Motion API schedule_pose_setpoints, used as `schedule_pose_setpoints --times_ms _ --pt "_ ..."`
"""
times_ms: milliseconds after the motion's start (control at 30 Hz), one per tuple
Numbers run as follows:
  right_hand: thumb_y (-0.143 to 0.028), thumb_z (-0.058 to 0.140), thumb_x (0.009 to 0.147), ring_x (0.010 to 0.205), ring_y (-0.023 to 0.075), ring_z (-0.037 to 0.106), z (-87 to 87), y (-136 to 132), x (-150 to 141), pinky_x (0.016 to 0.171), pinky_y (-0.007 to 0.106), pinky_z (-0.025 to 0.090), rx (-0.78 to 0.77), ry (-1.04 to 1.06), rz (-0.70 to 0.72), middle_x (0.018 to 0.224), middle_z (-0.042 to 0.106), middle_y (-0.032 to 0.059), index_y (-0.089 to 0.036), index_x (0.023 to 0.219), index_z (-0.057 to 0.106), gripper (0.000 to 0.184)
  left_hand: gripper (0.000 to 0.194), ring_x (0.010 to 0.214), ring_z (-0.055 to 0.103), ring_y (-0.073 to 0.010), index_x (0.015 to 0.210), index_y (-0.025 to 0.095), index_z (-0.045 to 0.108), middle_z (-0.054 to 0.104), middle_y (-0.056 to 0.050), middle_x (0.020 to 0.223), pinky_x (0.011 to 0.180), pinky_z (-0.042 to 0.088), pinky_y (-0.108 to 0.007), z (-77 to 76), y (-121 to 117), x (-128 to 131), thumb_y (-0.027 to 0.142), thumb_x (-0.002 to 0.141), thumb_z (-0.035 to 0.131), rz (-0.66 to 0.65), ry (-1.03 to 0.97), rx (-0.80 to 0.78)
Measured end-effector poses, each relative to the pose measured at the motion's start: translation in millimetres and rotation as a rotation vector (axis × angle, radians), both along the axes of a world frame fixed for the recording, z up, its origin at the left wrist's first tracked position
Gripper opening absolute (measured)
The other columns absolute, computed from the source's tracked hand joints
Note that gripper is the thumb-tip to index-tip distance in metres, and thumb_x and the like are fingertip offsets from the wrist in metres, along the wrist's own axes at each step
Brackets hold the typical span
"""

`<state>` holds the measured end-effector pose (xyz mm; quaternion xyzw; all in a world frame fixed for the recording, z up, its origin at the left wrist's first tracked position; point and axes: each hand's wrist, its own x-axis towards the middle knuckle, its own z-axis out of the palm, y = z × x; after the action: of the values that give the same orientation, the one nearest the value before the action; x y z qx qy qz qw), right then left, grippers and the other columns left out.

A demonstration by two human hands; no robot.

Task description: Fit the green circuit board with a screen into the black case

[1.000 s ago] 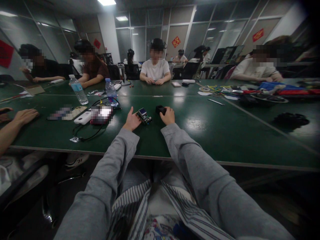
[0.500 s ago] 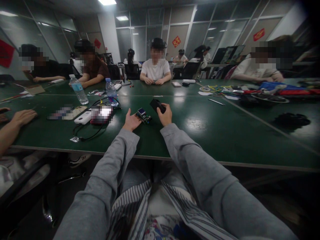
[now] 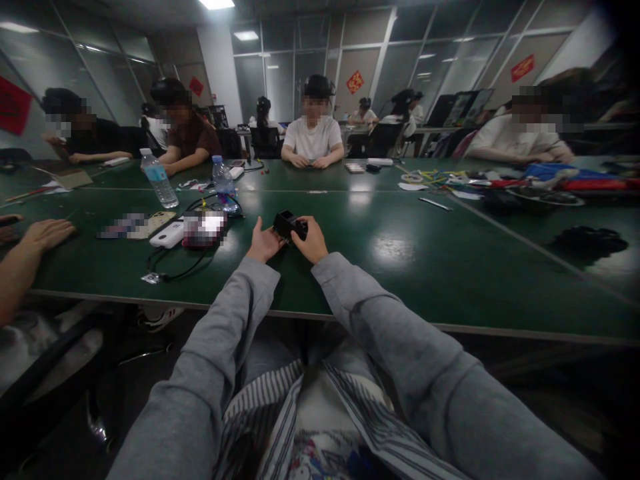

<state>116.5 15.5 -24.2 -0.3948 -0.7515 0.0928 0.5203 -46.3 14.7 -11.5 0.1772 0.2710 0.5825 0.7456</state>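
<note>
My right hand grips a small black box-shaped case from its right side, fingers wrapped round it. The case sits at the fingers of my left hand, which is turned palm up with its thumb raised. A small circuit board with a little screen lies on those left fingers; the case now covers it nearly completely. Whether the board is inside the case or just under it I cannot tell. Both hands are above the green table, near its front edge.
To the left are a white power bank, a red-edged phone, a black cable and two bottles. A pen and tangled wires lie to the right. A neighbour's hand rests at far left; people sit opposite.
My right hand has brought the black case leftward and over the circuit board, hiding its screen. My left hand has stayed nearly in place.
</note>
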Motion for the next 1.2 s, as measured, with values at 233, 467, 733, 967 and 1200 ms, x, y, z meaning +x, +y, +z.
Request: schedule_pose_setpoints --times_ms 233,467,733,967,1200 --pt "-0.026 0.061 0.075 0.099 0.0261 0.058 -8.2 3.6 -0.1 0.09 0.044 0.048 -0.031 -0.083 0.093 0.108 0.058 0.012 -0.02 0.113 0.043 0.042 0.047 0.064 0.063 -0.0213 0.085 0.017 0.058 0.063 -0.008 0.066 0.068 0.049 -0.034 1.5 -1.3 1.4 0.061 0.089 0.043 0.04 0.043 -0.025" --pt "-0.03 0.06 0.078 0.096 0.0254 0.06 -8.2 1.1 0.2 0.086 0.042 0.049 -0.044 -0.076 0.079 0.104 0.058 0.0107 -0.021 0.109 0.04 0.038 0.042 0.06 0.062 -0.0196 0.089 0.017 0.057 0.061 -0.005 0.064 0.069 0.05 -0.034 4.7 -4.1 2.1 0.058 0.087 0.05 0.052 0.045 -0.047" --pt "-0.03 0.06 0.077 0.091 0.0242 0.06 -7.2 0.1 0.6 0.082 0.04 0.049 -0.056 -0.083 0.116 0.102 0.057 0.0088 -0.022 0.105 0.038 0.036 0.038 0.058 0.062 -0.019 0.091 0.018 0.055 0.06 -0.004 0.063 0.064 0.051 -0.033 5.3 -4.4 2.2 0.055 0.088 0.052 0.085 0.044 -0.087" --pt "-0.029 0.059 0.077 0.09 0.0236 0.059 -8.6 2.2 0.4 0.083 0.041 0.049 -0.04 -0.069 0.137 0.102 0.055 0.0082 -0.022 0.105 0.037 0.036 0.032 0.06 0.063 -0.0194 0.09 0.017 0.056 0.061 -0.004 0.064 0.065 0.052 -0.034 9.2 -5.6 3.9 0.05 0.089 0.054 0.09 0.024 -0.053" --pt "-0.024 0.055 0.074 0.089 0.0219 0.057 -7.8 1.9 0.1 0.084 0.04 0.049 -0.022 -0.064 0.164 0.101 0.052 0.0079 -0.021 0.106 0.037 0.037 0.031 0.062 0.063 -0.0205 0.084 0.018 0.056 0.06 -0.004 0.064 0.067 0.051 -0.036 8.6 -4.2 1.6 0.049 0.088 0.056 0.083 0.05 -0.03"
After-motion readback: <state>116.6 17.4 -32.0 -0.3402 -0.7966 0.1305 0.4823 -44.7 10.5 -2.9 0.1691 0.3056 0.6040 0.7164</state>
